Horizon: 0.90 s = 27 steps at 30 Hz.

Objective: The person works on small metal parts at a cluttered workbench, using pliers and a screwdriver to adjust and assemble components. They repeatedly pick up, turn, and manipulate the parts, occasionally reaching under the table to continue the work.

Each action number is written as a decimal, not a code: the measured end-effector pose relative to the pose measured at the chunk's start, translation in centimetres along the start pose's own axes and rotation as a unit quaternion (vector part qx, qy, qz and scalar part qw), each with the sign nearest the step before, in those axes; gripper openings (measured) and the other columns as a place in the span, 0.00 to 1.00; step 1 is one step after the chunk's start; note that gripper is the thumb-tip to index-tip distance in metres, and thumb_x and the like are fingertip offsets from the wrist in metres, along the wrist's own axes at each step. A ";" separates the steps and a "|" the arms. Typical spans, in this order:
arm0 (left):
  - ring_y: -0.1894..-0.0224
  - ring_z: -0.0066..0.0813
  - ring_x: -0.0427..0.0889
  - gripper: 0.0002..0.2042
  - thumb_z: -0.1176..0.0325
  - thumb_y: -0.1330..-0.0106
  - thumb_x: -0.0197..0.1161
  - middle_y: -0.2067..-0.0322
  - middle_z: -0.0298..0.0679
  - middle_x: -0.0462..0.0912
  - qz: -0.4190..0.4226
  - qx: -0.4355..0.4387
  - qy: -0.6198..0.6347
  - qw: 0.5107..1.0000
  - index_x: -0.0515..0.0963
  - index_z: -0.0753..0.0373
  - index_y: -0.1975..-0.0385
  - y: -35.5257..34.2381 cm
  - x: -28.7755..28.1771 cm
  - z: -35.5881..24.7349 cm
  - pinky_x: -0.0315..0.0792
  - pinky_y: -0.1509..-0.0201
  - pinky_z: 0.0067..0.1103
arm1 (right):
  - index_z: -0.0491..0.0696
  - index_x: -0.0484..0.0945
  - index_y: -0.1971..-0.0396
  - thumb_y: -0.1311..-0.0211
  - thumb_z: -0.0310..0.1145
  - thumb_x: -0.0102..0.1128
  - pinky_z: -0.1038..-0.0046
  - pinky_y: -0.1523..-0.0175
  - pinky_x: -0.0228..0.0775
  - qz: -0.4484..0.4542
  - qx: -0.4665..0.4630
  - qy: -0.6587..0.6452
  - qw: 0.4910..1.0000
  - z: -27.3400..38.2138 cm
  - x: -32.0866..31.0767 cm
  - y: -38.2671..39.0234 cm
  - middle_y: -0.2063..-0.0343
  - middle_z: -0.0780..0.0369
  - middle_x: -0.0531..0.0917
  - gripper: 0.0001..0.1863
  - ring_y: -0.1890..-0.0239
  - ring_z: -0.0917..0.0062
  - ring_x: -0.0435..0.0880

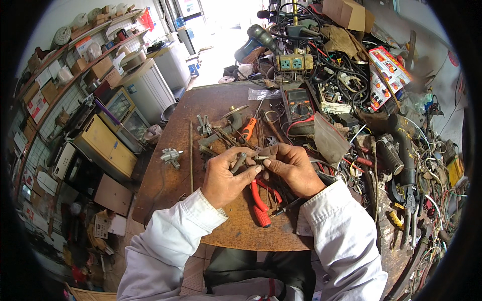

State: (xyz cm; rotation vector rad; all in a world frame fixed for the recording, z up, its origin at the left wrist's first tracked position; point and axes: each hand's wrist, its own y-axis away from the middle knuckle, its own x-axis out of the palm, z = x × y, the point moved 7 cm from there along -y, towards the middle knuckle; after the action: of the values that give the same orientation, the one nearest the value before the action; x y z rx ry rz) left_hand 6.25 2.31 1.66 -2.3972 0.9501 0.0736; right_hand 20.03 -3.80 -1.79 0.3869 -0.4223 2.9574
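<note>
My two hands meet above the wooden table (165,188), fingertips nearly touching. My left hand (227,176) is closed, with a grey cylindrical metal piece (239,162) between its thumb and fingers. Between thumb and fingers my right hand (292,169) pinches a small metal part (260,158), its far side hidden by the fingers. Left fingertips are also close to that part. Just below lie red-handled pliers (260,204), their jaws hidden under the hands. Beyond the fingers is an orange-handled tool (248,129). Clustered grey metal fittings (171,156) sit left of my left hand.
A thin rod (191,156) lies lengthwise on the table, with more metal fittings (204,125) behind it. A multimeter (299,104) stands at the back. Tangled cables, tools and a clear plastic bag (329,140) crowd the right side. Shelves (65,52) line the left wall.
</note>
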 end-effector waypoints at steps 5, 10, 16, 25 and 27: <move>0.73 0.15 0.78 0.08 0.77 0.34 0.65 0.68 0.33 0.81 -0.004 -0.045 -0.006 0.999 0.79 0.68 0.57 0.0 -0.4 0.7 0.74 0.71 0.16 | 0.37 0.79 0.59 0.35 0.21 0.61 0.79 0.61 0.74 -0.018 -0.005 0.052 0.998 0.8 0.1 0.2 0.70 0.63 0.84 0.06 0.69 0.83 0.81; 0.73 0.15 0.77 0.08 0.77 0.34 0.65 0.68 0.33 0.81 -0.004 -0.034 -0.022 0.999 0.79 0.68 0.57 0.0 -0.5 1.1 0.74 0.71 0.15 | 0.35 0.77 0.57 0.37 0.16 0.60 0.78 0.60 0.77 -0.012 -0.034 0.030 0.999 0.7 0.0 0.1 0.70 0.62 0.84 0.09 0.68 0.81 0.83; 0.72 0.15 0.78 0.08 0.78 0.35 0.66 0.68 0.33 0.81 -0.014 -0.032 -0.025 0.999 0.78 0.68 0.57 0.0 -0.5 1.0 0.74 0.71 0.15 | 0.34 0.76 0.55 0.38 0.14 0.59 0.78 0.59 0.78 -0.013 -0.021 0.016 1.000 0.8 0.1 0.2 0.69 0.61 0.84 0.11 0.67 0.80 0.84; 0.72 0.15 0.78 0.09 0.80 0.37 0.66 0.67 0.33 0.81 -0.010 -0.017 -0.051 0.998 0.79 0.67 0.58 -0.1 -0.5 0.9 0.73 0.69 0.15 | 0.35 0.78 0.57 0.37 0.17 0.61 0.76 0.57 0.78 -0.020 -0.023 -0.006 1.000 0.5 -0.1 0.2 0.69 0.61 0.83 0.09 0.66 0.78 0.84; 0.71 0.15 0.78 0.09 0.80 0.37 0.67 0.67 0.33 0.81 -0.009 -0.018 -0.057 0.998 0.79 0.67 0.58 -0.1 -0.6 1.1 0.73 0.69 0.16 | 0.35 0.78 0.58 0.37 0.17 0.61 0.77 0.58 0.78 -0.022 -0.024 -0.005 0.999 0.6 -0.1 0.2 0.70 0.63 0.83 0.08 0.67 0.79 0.84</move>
State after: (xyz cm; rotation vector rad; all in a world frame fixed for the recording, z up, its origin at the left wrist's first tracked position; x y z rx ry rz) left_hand 6.01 3.28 0.88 -2.4056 0.8815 0.2195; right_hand 20.19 -4.12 -1.31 0.3993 -0.4794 2.8985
